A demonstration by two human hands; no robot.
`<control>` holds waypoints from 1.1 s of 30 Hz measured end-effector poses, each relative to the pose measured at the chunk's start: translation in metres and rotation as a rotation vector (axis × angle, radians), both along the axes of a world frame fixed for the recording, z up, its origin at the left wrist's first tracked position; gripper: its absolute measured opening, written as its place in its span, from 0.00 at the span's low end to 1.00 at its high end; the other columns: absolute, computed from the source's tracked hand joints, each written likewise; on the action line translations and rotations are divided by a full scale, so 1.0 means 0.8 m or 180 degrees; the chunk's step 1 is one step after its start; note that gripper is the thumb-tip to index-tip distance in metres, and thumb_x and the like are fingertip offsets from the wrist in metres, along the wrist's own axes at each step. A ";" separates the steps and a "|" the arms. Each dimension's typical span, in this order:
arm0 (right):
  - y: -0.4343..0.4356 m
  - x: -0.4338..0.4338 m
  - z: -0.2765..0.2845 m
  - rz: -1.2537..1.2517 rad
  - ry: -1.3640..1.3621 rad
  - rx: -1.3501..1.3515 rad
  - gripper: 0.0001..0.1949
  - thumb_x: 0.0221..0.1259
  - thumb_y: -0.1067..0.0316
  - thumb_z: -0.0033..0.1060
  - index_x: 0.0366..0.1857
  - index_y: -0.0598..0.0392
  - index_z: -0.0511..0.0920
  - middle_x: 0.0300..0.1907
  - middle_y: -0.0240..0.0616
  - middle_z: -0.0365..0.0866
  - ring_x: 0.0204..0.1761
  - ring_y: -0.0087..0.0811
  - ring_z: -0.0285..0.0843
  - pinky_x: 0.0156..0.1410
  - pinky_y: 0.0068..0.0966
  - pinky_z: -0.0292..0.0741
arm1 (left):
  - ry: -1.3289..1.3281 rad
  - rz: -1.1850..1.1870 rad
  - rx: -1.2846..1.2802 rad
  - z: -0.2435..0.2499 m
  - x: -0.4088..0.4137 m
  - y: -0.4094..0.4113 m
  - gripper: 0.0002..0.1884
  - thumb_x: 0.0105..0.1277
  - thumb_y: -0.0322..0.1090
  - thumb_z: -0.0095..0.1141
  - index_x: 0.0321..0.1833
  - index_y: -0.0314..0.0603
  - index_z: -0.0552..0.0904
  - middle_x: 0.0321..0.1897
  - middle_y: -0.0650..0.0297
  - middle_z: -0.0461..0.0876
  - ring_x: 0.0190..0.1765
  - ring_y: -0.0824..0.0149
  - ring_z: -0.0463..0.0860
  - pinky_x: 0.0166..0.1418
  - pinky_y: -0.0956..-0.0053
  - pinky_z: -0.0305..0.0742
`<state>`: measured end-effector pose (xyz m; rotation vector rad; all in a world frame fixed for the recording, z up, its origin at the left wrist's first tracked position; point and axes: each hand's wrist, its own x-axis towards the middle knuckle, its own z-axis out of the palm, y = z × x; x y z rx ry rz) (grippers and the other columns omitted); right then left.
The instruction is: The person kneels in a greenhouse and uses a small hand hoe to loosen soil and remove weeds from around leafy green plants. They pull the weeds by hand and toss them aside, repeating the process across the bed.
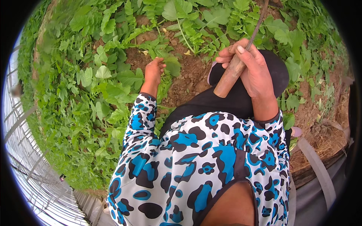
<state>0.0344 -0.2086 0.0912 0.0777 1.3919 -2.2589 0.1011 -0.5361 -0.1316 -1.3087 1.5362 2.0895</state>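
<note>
My right hand (pixel 251 67) grips the wooden handle (pixel 230 76) of a tool above my bent knee. A thin, dark metal shank (pixel 258 26) runs from the handle up past the top edge, where its working end cannot be made out. My left hand (pixel 155 69) is low among leafy green plants (pixel 128 77), its fingers partly curled beside a broad leaf (pixel 172 65); whether it pinches a leaf or stem cannot be told. Brown, crumbly soil (pixel 191 75) shows between my two hands, with a small yellowed leaf (pixel 188 52) on it.
Dense leafy plants spread ahead and to the left. At the right lie bare soil (pixel 309 118), dry straw (pixel 325 144) and a pale curved strip (pixel 318 169) along the bed's edge. A greenhouse frame (pixel 21 121) with translucent covering rises at the far left.
</note>
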 end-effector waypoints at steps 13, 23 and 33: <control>-0.007 -0.007 -0.002 0.0137 -0.0088 0.0005 0.10 0.75 0.61 0.52 0.46 0.58 0.75 0.43 0.47 0.85 0.45 0.38 0.87 0.50 0.30 0.81 | 0.0150 -0.2093 -0.4255 -0.036 0.025 -0.033 0.14 0.67 0.42 0.59 0.45 0.39 0.85 0.47 0.47 0.82 0.46 0.45 0.83 0.52 0.54 0.77; -0.014 -0.006 0.007 0.0179 -0.0102 0.0098 0.10 0.76 0.62 0.51 0.45 0.59 0.75 0.43 0.46 0.85 0.43 0.36 0.87 0.50 0.29 0.80 | -0.0864 -0.2459 -0.2743 -0.197 0.026 0.085 0.20 0.63 0.47 0.59 0.46 0.35 0.86 0.38 0.48 0.88 0.44 0.48 0.87 0.49 0.58 0.80; -0.016 -0.007 0.003 0.0275 -0.0137 0.0065 0.11 0.75 0.61 0.52 0.46 0.59 0.75 0.43 0.46 0.85 0.43 0.34 0.86 0.49 0.28 0.80 | -0.1766 0.0072 -0.0527 -0.218 0.010 0.037 0.13 0.74 0.34 0.51 0.54 0.31 0.75 0.35 0.53 0.80 0.29 0.59 0.82 0.28 0.70 0.77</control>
